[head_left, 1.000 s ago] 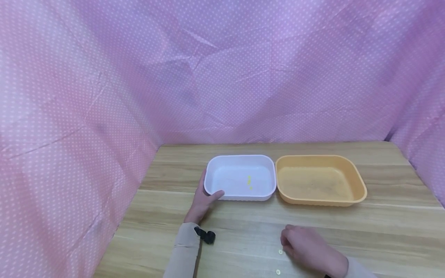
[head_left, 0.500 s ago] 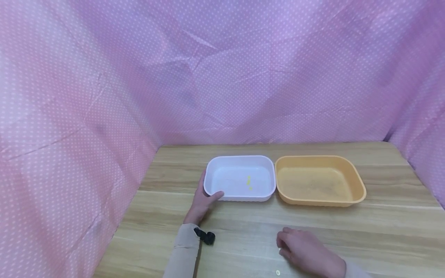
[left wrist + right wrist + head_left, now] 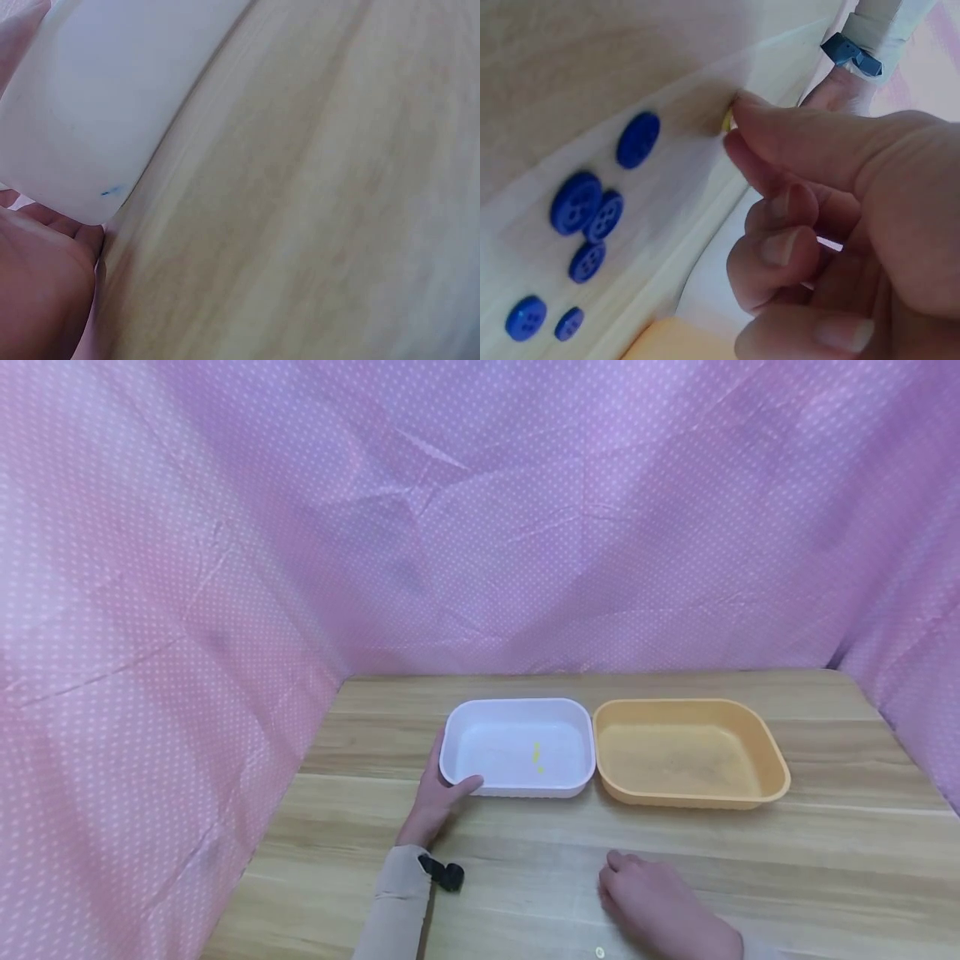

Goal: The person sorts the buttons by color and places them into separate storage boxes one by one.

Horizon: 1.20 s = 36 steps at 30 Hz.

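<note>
My left hand (image 3: 432, 799) grips the near left corner of a white plastic tub (image 3: 517, 792), thumb over the rim and fingers along the outer side. In the left wrist view the tub's wall (image 3: 112, 105) rises beside the palm. Several small yellow buttons (image 3: 536, 753) lie inside the tub. Low over the table, my right hand (image 3: 660, 902) pinches a small yellow button (image 3: 727, 120) between thumb and forefinger, mostly covered by the fingertips. Another pale yellow button (image 3: 600, 952) lies near the bottom edge of the head view.
Several blue buttons (image 3: 576, 202) lie on the wooden table beside the right hand in its wrist view; the head view does not show them. An orange tub (image 3: 693, 799) stands against the white tub's right side. Pink dotted cloth (image 3: 480, 527) hangs behind and at the sides.
My right hand has closed thumb and forefinger on the yellow button that lay by its fingertips a second ago. The left hand and both tubs stay in place.
</note>
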Tool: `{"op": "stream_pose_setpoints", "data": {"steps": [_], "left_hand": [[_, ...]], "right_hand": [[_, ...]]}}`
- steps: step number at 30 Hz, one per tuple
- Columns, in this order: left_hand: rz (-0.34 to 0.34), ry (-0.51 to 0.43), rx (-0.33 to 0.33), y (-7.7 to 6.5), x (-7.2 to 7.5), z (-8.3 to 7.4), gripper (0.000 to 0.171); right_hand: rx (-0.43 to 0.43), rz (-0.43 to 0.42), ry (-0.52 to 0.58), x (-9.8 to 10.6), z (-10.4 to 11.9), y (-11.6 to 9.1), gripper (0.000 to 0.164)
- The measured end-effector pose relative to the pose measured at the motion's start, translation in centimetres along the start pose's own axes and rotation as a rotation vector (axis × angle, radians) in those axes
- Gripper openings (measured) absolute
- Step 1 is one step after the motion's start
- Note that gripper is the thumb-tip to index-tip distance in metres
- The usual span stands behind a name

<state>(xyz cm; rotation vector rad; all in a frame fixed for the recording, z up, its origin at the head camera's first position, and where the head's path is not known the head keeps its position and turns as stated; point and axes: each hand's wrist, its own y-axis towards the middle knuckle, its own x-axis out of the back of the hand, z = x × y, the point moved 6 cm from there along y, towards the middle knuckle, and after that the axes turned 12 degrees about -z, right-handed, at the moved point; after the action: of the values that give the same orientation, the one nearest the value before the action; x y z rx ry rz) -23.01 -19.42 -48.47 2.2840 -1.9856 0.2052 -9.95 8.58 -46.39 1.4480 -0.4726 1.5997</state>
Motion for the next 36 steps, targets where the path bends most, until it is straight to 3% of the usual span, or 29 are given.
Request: {"op": "stream_pose_setpoints", "data": {"steps": [7,11,16,23,36], "left_hand": [[0.014,-0.032,-0.014,-0.1,-0.1,-0.1,0.107],[0.014,-0.033,-0.011,-0.1,-0.1,-0.1,0.105],[0.015,-0.032,-0.018,-0.1,0.0,0.0,0.104],[0.019,-0.036,-0.019,-0.1,0.0,0.0,0.105],[0.021,-0.060,-0.015,0.0,0.0,-0.3,0.107]], "right_hand": [[0.054,0.073,-0.151,-1.0,0.9,-0.4,0.009],[0.071,0.075,-0.223,-1.1,1.6,-0.6,0.007],[0.081,0.121,-0.215,-1.2,2.2,-0.5,0.008],[0.120,0.080,-0.236,-1.0,2.5,-0.6,0.009],[0.061,0.070,-0.234,-0.8,1.9,-0.3,0.006]]}}
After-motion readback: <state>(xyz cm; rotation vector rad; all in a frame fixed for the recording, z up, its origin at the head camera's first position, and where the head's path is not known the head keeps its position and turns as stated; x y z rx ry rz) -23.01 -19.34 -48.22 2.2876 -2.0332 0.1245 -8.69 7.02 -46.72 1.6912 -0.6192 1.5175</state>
